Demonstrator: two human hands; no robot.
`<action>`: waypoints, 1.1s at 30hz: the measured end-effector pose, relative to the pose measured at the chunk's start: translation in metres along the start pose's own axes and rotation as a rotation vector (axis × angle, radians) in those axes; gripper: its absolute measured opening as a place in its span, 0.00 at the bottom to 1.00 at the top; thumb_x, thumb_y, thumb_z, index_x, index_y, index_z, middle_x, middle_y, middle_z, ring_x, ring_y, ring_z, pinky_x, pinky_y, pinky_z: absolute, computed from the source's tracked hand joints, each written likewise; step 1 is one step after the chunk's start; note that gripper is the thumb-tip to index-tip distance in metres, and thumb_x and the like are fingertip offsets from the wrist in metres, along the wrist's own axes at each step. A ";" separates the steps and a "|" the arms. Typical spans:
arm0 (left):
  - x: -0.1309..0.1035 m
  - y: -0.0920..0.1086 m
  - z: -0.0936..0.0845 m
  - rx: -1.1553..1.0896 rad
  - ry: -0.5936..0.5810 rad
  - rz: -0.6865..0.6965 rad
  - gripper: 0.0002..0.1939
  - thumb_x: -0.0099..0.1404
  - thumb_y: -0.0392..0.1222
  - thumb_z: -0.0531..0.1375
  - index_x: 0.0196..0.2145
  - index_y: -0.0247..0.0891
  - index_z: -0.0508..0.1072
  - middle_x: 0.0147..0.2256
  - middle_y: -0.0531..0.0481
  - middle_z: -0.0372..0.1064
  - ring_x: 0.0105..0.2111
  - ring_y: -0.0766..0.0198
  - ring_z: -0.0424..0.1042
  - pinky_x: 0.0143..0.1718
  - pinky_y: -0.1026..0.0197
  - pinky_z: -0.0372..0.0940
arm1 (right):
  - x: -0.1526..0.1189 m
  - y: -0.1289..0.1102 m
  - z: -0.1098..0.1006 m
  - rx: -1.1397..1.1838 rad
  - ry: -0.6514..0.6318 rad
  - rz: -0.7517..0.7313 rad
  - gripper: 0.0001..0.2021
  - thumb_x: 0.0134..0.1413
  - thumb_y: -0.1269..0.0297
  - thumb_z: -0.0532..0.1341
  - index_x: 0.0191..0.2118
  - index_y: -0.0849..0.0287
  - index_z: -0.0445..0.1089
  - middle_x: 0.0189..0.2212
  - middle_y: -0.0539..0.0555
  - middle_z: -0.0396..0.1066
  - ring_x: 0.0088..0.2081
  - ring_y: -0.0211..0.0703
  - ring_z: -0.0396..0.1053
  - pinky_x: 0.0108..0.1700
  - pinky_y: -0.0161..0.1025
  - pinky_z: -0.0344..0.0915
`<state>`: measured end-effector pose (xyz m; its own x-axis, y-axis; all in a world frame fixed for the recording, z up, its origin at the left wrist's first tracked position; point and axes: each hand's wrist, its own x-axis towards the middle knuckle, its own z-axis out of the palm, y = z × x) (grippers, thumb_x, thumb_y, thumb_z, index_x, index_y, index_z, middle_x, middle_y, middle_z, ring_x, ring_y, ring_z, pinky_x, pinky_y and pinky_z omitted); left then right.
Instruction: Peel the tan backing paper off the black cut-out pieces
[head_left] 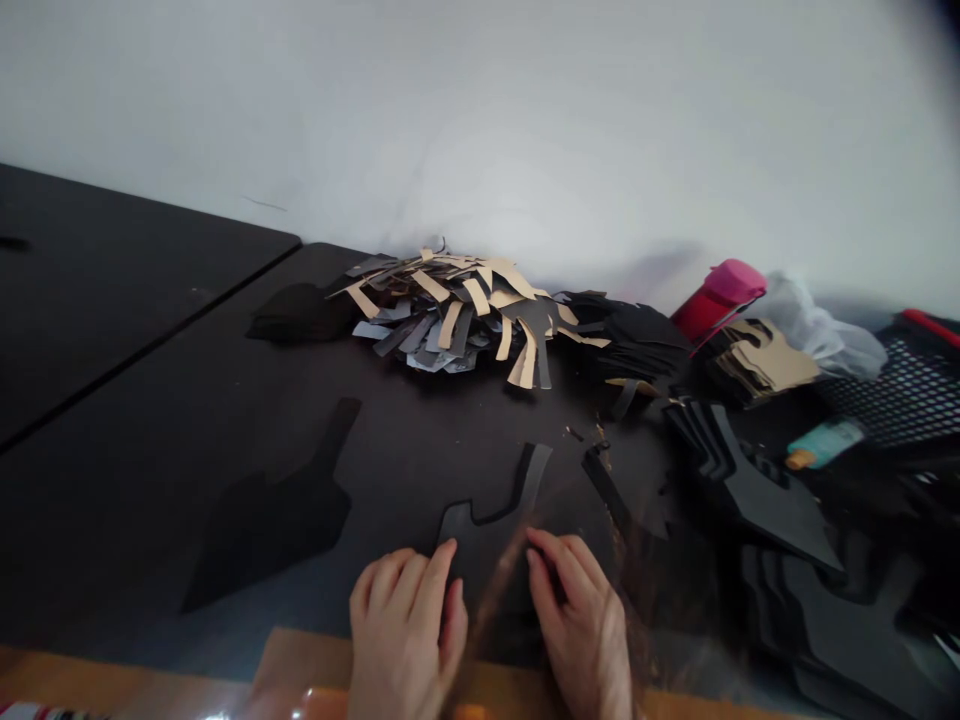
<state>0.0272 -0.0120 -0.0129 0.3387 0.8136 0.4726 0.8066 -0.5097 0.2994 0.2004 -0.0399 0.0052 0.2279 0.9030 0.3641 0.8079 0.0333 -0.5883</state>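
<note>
A dark grey flat cut-out piece with a notch and a curved arm lies on the black table in front of me. My left hand is at its left edge, fingers curled together and closed on it, thumb tucked low. At the right edge my right hand pinches the piece between thumb and fingertips. A thin black border shows along the notch. To the left lies a similar black cut-out piece, flat on the table. Just beyond my right hand is a black strip.
A heap of beige and grey cut strips stands by the wall. Stacked dark pieces lie at right, near a teal bottle, a black mesh basket, a pink-lidded red container and beige cut-outs.
</note>
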 end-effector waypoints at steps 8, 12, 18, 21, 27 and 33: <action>0.002 -0.001 -0.002 0.023 -0.013 0.016 0.15 0.62 0.34 0.56 0.47 0.34 0.68 0.32 0.48 0.70 0.37 0.54 0.67 0.43 0.50 0.56 | 0.000 0.002 0.002 0.008 0.000 -0.005 0.11 0.62 0.67 0.51 0.43 0.58 0.70 0.31 0.53 0.69 0.30 0.38 0.71 0.33 0.32 0.67; 0.001 0.000 -0.001 0.017 -0.014 0.003 0.14 0.62 0.34 0.56 0.47 0.35 0.68 0.32 0.48 0.70 0.37 0.55 0.66 0.44 0.50 0.56 | 0.001 0.002 0.002 -0.001 0.000 -0.011 0.11 0.62 0.67 0.51 0.43 0.58 0.70 0.31 0.53 0.69 0.31 0.38 0.71 0.33 0.32 0.67; 0.002 0.003 0.000 0.018 0.024 -0.014 0.13 0.62 0.34 0.55 0.45 0.34 0.69 0.31 0.48 0.70 0.36 0.55 0.66 0.43 0.49 0.55 | 0.001 0.001 0.003 -0.022 0.015 0.002 0.11 0.62 0.67 0.51 0.41 0.58 0.71 0.29 0.52 0.68 0.29 0.38 0.70 0.33 0.32 0.67; 0.006 0.007 -0.002 -0.011 0.028 -0.043 0.12 0.63 0.33 0.54 0.44 0.34 0.70 0.30 0.48 0.70 0.35 0.55 0.66 0.43 0.48 0.56 | 0.001 0.000 0.003 -0.021 0.017 0.008 0.11 0.62 0.66 0.51 0.41 0.58 0.71 0.29 0.52 0.68 0.29 0.38 0.70 0.33 0.32 0.67; 0.008 0.011 -0.008 -0.028 0.014 -0.060 0.12 0.63 0.33 0.54 0.43 0.33 0.71 0.30 0.47 0.69 0.36 0.55 0.65 0.43 0.49 0.57 | 0.003 -0.001 0.003 -0.041 0.029 -0.044 0.12 0.62 0.67 0.51 0.41 0.61 0.71 0.29 0.53 0.67 0.28 0.38 0.70 0.33 0.32 0.66; 0.009 0.013 -0.010 -0.057 0.022 -0.104 0.11 0.63 0.32 0.53 0.42 0.33 0.72 0.30 0.47 0.70 0.35 0.55 0.64 0.43 0.48 0.57 | 0.004 -0.002 0.002 -0.066 0.020 -0.058 0.12 0.62 0.67 0.50 0.40 0.62 0.71 0.28 0.53 0.67 0.28 0.38 0.69 0.32 0.33 0.66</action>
<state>0.0364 -0.0142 0.0037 0.2437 0.8567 0.4547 0.8079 -0.4387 0.3936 0.1988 -0.0355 0.0061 0.1899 0.8917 0.4108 0.8538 0.0565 -0.5174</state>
